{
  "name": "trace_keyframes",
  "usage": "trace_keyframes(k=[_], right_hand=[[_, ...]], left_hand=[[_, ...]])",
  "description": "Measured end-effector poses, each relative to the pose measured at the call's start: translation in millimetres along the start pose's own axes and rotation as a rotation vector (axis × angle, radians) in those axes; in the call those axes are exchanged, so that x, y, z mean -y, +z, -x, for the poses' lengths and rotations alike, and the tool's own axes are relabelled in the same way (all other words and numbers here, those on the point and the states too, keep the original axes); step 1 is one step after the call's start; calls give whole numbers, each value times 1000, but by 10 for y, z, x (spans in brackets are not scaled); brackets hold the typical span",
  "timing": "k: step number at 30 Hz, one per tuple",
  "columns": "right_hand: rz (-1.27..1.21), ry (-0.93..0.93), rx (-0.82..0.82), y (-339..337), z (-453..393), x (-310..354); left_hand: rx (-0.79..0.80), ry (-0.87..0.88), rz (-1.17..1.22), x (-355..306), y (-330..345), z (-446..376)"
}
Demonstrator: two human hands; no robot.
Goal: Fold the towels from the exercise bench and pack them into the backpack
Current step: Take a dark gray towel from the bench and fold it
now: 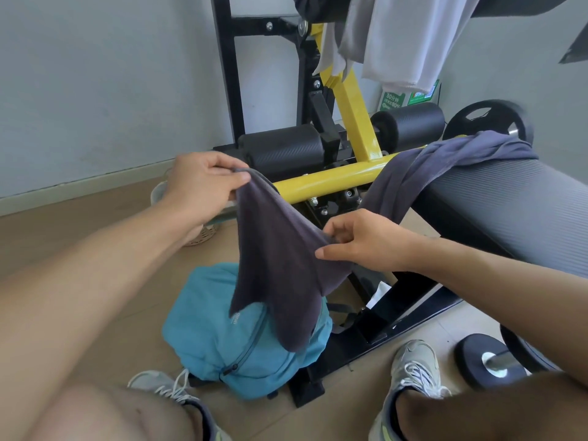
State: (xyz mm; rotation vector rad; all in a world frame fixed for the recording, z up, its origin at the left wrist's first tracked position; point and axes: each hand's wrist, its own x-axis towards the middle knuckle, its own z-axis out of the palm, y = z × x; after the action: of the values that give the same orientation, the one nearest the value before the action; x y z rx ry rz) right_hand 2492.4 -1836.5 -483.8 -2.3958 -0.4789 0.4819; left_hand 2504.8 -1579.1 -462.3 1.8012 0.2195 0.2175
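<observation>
A dark grey towel (280, 265) hangs in the air between my hands. My left hand (200, 183) pinches its upper left corner. My right hand (359, 241) pinches its edge lower and to the right. The towel's lower corners droop over a blue backpack (216, 338) that lies on the floor between my feet, its zipper visible. A second, blue-grey towel (445, 163) lies draped over the end of the grey padded exercise bench (509, 205). Light grey towels (404, 36) hang from the frame at the top.
The yellow and black bench frame (334, 179) stands right behind the backpack, with black foam rollers (283, 148). A dumbbell (490, 361) and weight plates (490, 120) lie at the right. My two sneakers (413, 367) rest on the wooden floor. A wall runs along the left.
</observation>
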Motion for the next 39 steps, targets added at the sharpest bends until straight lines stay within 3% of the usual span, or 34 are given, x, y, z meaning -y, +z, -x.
trace_keyframes(k=[7,11,14,16,19,25,34,36,39], right_hand=[[335,27,33,-125,26,-122],[663,-13,-165,-257,46,-117],[629,18,-316,-341,48,-91],[659,77,-332,-378,64,-69],[705,193,-214,-410,90,-59],[85,252,33,-466,174,-105],[-713,231,62,-497,220,-60],[-872,258,13,-520,186,-76],[-1002,275,-204,-468,111,-61]], left_hand=[[-205,-41,-53,172,-274,-235],[-190,-68,-175,299,-348,-280],[-157,-55,-220,253,-343,-249],[-131,-33,-245,198,-324,-220],[-92,8,-273,128,-285,-168],[-39,-23,-233,177,-289,-159],[-46,-120,103,149,-269,-193],[-76,-149,112,170,-279,-199],[-89,-164,104,174,-246,-179]])
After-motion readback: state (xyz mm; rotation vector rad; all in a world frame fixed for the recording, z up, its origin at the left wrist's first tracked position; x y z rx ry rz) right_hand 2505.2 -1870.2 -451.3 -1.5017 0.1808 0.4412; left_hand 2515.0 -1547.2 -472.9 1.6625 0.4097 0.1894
